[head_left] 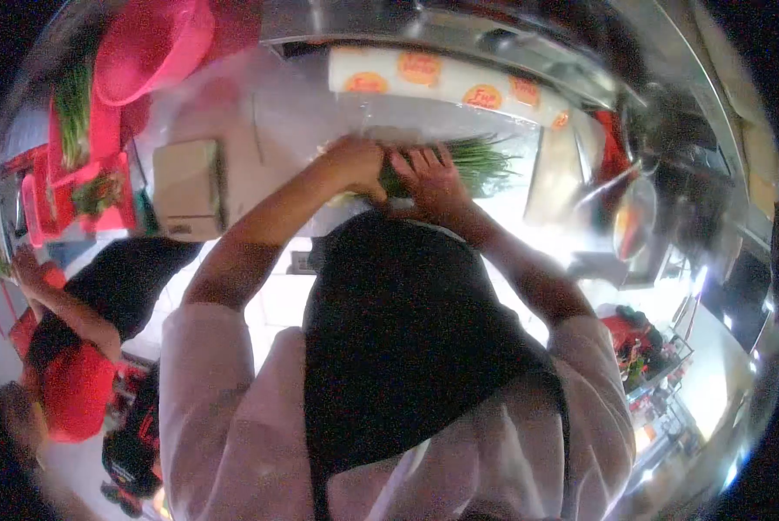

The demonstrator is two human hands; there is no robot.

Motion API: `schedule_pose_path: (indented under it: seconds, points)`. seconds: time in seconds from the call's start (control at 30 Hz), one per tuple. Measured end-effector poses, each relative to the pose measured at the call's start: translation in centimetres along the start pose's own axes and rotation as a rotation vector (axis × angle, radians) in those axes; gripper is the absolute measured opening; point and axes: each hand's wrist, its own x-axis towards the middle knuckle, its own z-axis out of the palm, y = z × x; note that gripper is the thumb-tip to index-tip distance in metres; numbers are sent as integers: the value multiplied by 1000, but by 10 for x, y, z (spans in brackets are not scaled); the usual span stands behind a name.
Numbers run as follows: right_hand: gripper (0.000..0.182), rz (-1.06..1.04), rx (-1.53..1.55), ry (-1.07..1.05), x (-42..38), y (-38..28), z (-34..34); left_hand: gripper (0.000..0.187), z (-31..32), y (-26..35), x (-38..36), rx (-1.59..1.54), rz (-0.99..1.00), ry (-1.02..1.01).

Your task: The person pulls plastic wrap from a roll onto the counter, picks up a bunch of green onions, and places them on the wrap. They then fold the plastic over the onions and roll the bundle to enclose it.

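A bunch of long thin green stalks, apparently green onions [487, 163], lies on the light worktop in front of me, its loose ends fanning out to the right. My left hand [355, 165] is curled around the left part of the bunch. Over its middle, my right hand [431, 181] presses with fingers bent across the stalks. The two hands sit close together, and between them most of the bunch is hidden. Just beyond it lies a white roll with orange printed labels [420, 71].
A tan block or board [185, 187] rests to the left. Farther left are a pink basin [157, 48], more green stalks [74, 113] and red trays [116, 204]. Another person in a red top [77, 391] works at the left. Pans and a bowl [635, 217] are at the right.
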Motion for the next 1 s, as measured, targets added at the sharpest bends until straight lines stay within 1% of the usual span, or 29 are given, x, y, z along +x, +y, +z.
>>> schedule_pose_path:
  seconds: [0.03,0.07,0.1,0.17,0.23,0.27,0.3,0.33,0.37,0.4,0.43,0.47,0.53,0.63,0.67,0.7,0.73,0.77,0.83,0.87,0.93,0.97,1.0]
  points:
    - [96,41,25,-52,1,5,14,78,-13,5,1,40,-96,-152]
    - [100,75,55,-108,3,10,22,78,-23,6,0,38,-96,-150]
    - [100,73,60,-112,6,14,22,75,-31,8,-3,-24,-100,-149]
    - [90,0,102,-39,7,21,20,72,-27,8,-5,-82,-97,-159]
    - [87,-8,103,-15,10,27,30,76,-17,-5,1,-166,14,-23]
    - [84,-22,105,1,12,27,28,76,-24,-4,1,-162,14,-19]
    - [76,-51,128,19,11,28,21,80,-29,-2,1,-118,-29,-115]
    - [76,-52,128,18,12,32,24,84,-33,0,1,-73,-74,-209]
    - [73,-72,116,-34,15,35,26,84,-32,-1,0,-73,-74,-210]
    - [70,-89,106,-88,17,37,29,86,-30,-2,-3,-77,-105,-129]
    - [70,-87,110,-89,17,40,31,89,-28,-4,-7,-81,-137,-49]
    - [73,-94,147,-106,22,42,25,89,-29,-8,-7,-80,-138,-51]
    - [75,-102,183,-120,27,45,25,84,-33,-18,-7,-98,-34,-41]
    - [75,-130,171,-84,35,48,28,81,-52,-30,-19,-118,-13,-70]
    - [76,-94,214,-194,39,47,21,81,-52,-38,-23,-117,-18,-69]
    - [77,-57,255,-303,44,47,14,79,-52,-47,-26,-272,-103,-113]
    - [77,-60,256,-300,46,46,7,78,-51,-53,-29,-427,-190,-157]
    - [77,-45,267,-327,47,44,1,78,-48,-53,-33,-424,-193,-157]
    - [78,-28,282,-351,48,45,2,81,-37,-48,-46,203,-32,353]
    - [77,-35,290,-312,49,47,8,81,-36,-28,-54,205,-29,349]
    - [77,-47,301,-281,49,47,6,86,-34,26,-62,169,-3,491]
    - [75,-17,299,-357,52,47,-4,95,-20,30,-58,251,-15,416]
    - [74,12,296,-432,55,45,-9,95,-2,25,-53,250,-25,415]
